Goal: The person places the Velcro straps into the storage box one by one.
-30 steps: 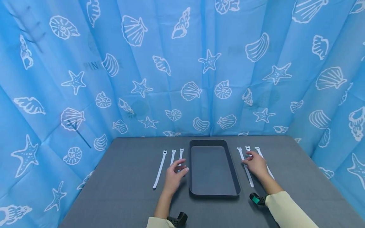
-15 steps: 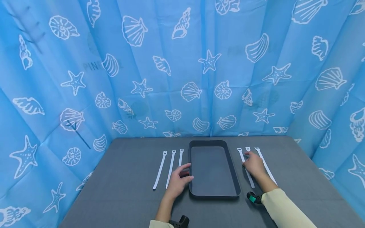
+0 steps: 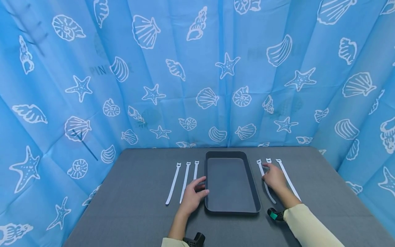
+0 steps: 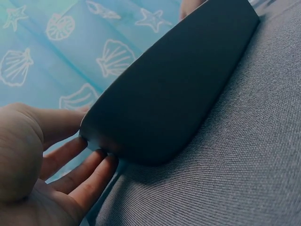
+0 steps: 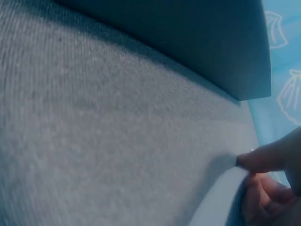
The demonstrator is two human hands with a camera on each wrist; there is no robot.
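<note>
A dark grey rectangular tray (image 3: 232, 210) lies in the middle of the table. My left hand (image 3: 192, 199) is at its left side, fingers spread and fairly straight, with thumb and fingertips touching the wall and rim, as the left wrist view shows. To the right of the tray, my right hand (image 3: 275, 177) pinches a white cable strap (image 5: 218, 200) between thumb and fingers. That strap bows up from the cloth in the right wrist view; its slotted head (image 3: 259, 161) points to the back. The hand partly covers the middle strap (image 3: 268, 160) of this group.
Another white strap (image 3: 288, 178) lies to the right of my right hand. Left of the tray are three more: an outer strap (image 3: 173, 183), a middle strap (image 3: 186, 180) and an inner strap (image 3: 196, 169). A blue shell-patterned curtain (image 3: 197, 75) hangs behind the grey table (image 3: 129, 192).
My left hand has moved right, from over the left straps to the tray's side. My right hand has shifted slightly and now pinches the nearest strap, whose lower end has bent and moved right.
</note>
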